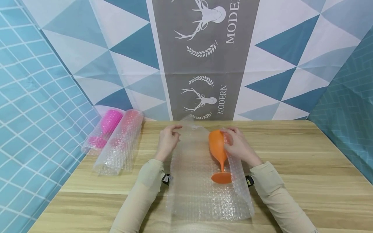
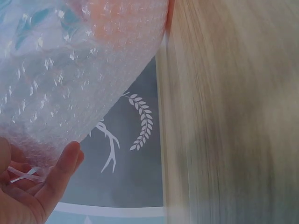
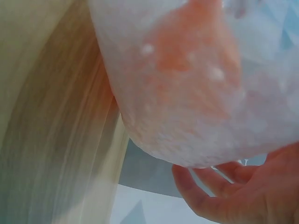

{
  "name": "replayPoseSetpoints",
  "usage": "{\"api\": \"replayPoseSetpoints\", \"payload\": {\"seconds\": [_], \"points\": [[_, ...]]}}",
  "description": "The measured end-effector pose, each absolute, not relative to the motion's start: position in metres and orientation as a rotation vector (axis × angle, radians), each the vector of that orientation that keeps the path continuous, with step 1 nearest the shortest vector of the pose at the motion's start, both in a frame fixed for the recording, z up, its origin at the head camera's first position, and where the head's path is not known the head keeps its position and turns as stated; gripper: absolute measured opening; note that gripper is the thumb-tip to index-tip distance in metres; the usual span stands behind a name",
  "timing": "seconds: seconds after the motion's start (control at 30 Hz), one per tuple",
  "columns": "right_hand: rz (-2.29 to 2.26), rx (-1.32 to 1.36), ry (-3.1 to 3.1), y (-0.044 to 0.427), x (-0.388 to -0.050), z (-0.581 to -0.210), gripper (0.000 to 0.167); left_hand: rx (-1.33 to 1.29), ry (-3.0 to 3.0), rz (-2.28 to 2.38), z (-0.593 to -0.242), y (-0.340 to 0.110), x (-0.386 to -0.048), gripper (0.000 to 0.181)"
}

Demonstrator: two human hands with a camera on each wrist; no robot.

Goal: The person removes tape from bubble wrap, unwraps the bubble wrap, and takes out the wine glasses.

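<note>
An orange plastic goblet (image 1: 217, 145) lies on its side on a sheet of bubble wrap (image 1: 193, 181), bowl toward the wall and foot toward the person. My right hand (image 1: 240, 145) grips the right part of the sheet, which is folded up over the goblet's right side. In the right wrist view the orange shows blurred through the plastic, with fingers curled at the sheet's rim. At the far left corner of the sheet, my left hand (image 1: 168, 140) pinches its raised edge. The left wrist view shows that edge between thumb and fingers.
Two wrapped bundles lie at the back left of the wooden table (image 1: 303, 181): a bright pink goblet (image 1: 110, 121) in bubble wrap and a paler red-pink wrapped one (image 1: 129, 124) beside it. A patterned cloth wall (image 1: 204, 64) stands directly behind the table.
</note>
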State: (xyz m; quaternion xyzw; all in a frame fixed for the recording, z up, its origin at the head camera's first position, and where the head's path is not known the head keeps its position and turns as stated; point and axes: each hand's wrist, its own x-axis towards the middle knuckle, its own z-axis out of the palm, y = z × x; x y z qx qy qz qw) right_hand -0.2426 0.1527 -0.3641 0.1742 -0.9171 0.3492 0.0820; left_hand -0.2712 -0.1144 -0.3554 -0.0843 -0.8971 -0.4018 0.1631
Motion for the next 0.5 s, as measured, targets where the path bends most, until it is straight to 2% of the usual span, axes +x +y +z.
{"api": "replayPoseSetpoints", "payload": {"seconds": [0.17,0.37,0.5], "points": [[1.04,0.482,-2.758,0.1553,-0.2428,-0.3614,0.052,-0.242,-2.557,-1.136,-0.3549,-0.1159,-0.2721,0.033],[1.107,0.404,-2.751,0.1575,-0.2435,-0.3613,0.039,-0.24,-2.546,-1.134,-0.3554,-0.1178,-0.2723,0.032],[1.099,0.375,-2.749,0.1599,-0.2445,-0.3625,0.036,-0.247,-2.547,-1.133,-0.3568,-0.1191,-0.2731,0.031]]}}
